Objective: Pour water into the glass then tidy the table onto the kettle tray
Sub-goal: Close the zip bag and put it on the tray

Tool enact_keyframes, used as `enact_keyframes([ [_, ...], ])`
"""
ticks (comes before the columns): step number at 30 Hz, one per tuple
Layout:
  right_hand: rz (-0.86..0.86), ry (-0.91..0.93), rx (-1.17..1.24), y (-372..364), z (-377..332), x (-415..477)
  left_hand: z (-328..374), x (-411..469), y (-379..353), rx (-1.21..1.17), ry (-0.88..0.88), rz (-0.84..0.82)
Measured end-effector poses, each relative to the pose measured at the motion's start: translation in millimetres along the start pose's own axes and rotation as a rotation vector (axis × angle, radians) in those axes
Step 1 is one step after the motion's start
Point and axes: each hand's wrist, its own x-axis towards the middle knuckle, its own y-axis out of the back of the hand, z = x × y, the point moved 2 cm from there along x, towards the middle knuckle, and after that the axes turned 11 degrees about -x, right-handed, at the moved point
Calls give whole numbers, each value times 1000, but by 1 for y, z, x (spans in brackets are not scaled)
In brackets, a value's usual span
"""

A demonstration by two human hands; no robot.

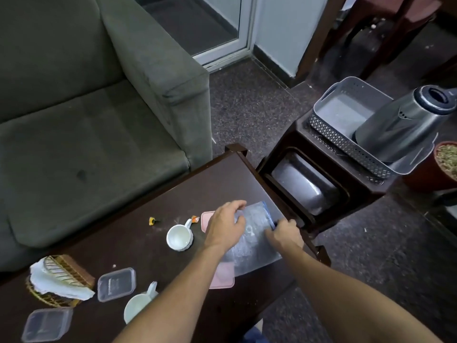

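A clear zip bag (254, 240) lies on a pink lid or board (222, 277) near the right edge of the dark table (153, 194). My left hand (225, 225) presses on the bag's left side. My right hand (285, 233) pinches the bag's blue zip edge. A white cup (179, 237) stands just left of my left hand, and a second white cup (138, 306) sits partly under my left forearm. The steel kettle (405, 122) stands in a grey tray (346, 142) on a side stand to the right.
A wire basket with a white cloth (58, 280) and two clear plastic boxes (116, 284) (47, 324) sit at the table's near left. Small wrappers (153, 221) lie beside the far cup. A grey sofa (86, 107) is behind; a potted plant (445, 164) is at far right.
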Motion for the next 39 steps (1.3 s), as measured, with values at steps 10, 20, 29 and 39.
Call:
enact_keyframes([
  [10, -39, 218, 194, 26, -1, 6, 0, 0, 16, 4, 49, 78],
  [20, 301, 857, -152, 210, -46, -139, 113, -47, 119, -112, -41, 95],
  [29, 493, 1070, -181, 338, -78, -270, 233, -134, 228, -248, -296, 240],
  [39, 663, 1228, -212, 421, -132, -373, 321, -200, 301, -256, -492, 516],
])
